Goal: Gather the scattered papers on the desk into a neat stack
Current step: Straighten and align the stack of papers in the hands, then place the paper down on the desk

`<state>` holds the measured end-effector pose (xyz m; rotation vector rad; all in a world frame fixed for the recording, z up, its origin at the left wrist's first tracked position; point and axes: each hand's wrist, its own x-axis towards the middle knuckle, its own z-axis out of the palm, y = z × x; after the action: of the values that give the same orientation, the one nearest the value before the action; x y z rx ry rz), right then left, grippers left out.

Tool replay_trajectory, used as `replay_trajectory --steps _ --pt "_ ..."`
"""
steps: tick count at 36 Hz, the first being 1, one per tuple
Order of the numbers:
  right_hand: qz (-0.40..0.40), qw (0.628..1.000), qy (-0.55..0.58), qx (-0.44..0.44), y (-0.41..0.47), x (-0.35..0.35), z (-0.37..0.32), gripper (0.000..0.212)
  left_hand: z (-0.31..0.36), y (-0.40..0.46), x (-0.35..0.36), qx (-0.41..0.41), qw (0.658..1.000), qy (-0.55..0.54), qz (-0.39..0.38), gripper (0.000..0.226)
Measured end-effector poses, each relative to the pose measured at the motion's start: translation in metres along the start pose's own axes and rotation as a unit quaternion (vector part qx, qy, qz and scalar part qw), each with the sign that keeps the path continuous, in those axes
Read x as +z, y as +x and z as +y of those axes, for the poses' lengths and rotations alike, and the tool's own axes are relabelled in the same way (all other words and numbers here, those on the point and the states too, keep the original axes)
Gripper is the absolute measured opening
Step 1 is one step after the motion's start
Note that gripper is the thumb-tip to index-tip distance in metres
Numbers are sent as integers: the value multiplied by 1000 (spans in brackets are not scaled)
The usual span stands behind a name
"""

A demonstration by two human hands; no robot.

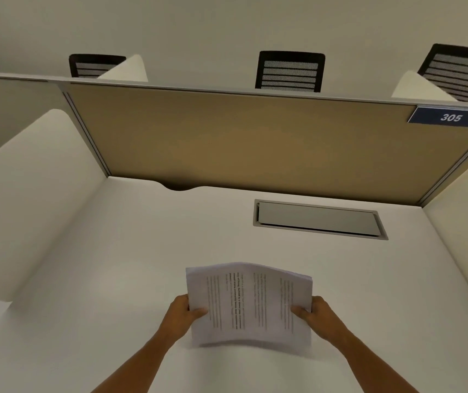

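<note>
Currently one stack of papers (248, 304), both hands on it. Left hand (183, 312) grips the stack's left edge, thumb curled over the top sheet; right hand (316, 312) grips the right edge the same way. Stack sits near the middle of the counter's front edge, its lower edge at or just above the counter (113, 265), cannot tell which. Sheets are white with printed text columns, bowed up along the middle, edges roughly flush.

One rectangular grey metal flap (319, 219) set flush into the counter toward the back right; closed, contents hidden. One half-round cutout (180, 187) at the back edge, left of middle.

Counter is smooth white, two white side panels. One tan fabric divider (241, 137) along the back, blue tag (451, 117) reading 305 at its top right corner. Three black mesh-back chairs (289, 70) beyond the divider.
</note>
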<state>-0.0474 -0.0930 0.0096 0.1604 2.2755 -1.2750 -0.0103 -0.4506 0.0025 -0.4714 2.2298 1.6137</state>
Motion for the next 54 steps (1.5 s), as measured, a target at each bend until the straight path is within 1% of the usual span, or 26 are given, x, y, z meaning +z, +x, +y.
replay_trajectory --steps 3,6,9,11,13,16,18,20,22,23,26,30,34,37,40,42,44,46,50,54 --pt "-51 998 -10 -19 1 -14 -14 24 4 -1 -6 -4 999 -35 6 43" --pt "-112 993 -26 -32 -1 -29 -31 25 12 -3 -14 -25 996 -78 38 60" --pt "-157 985 -58 -34 -3 -40 -48 26 26 -3 -21 1 996 -29 81 84" --pt "-181 980 -76 -34 -5 -44 -59 20 37 -2 -24 32 995 15 91 93" --pt "-207 974 -91 -34 -8 -47 -70 17 52 -1 -25 66 994 63 63 85" --pt "-233 965 -115 -38 -10 -48 -86 22 76 -4 -21 82 989 112 -47 64" --pt "-242 961 -129 -43 -10 -49 -95 32 89 -8 -16 75 982 122 -120 60" --pt "-251 957 -138 -46 -10 -50 -105 32 98 -12 -11 73 974 124 -176 55" --pt "-255 956 -139 -50 -10 -51 -113 27 101 -16 -8 79 969 124 -201 43" --pt "-256 955 -137 -53 -10 -52 -117 28 101 -18 -7 83 968 126 -201 39" --pt "-259 955 -136 -54 -9 -53 -126 34 101 -23 -5 92 972 120 -180 34" --pt "-245 960 -120 -69 -8 -56 -136 38 103 -28 -5 97 984 74 -132 29" --pt "-207 977 -4 -55 -7 -63 -139 44 104 -32 -10 92 992 25 -87 25" --pt "-174 978 105 -54 -7 -63 -133 49 103 -35 -17 89 994 -13 -57 23" --pt "-157 955 248 -39 -4 -54 -120 54 100 -37 -24 90 994 -57 -12 23" --pt "-179 928 326 -35 -5 -44 -114 54 98 -38 -29 86 993 -86 14 23" --pt "-192 906 375 -38 -7 -32 -110 49 95 -38 -34 76 990 -115 38 24" --pt "-190 908 373 -33 -8 -17 -109 45 91 -36 -38 67 987 -135 58 23" --pt "-178 938 297 -9 -6 17 -107 33 88 -33 -49 53 981 -163 90 21" --pt "-139 957 253 12 -3 56 -109 23 85 -30 -64 40 983 -131 122 20"
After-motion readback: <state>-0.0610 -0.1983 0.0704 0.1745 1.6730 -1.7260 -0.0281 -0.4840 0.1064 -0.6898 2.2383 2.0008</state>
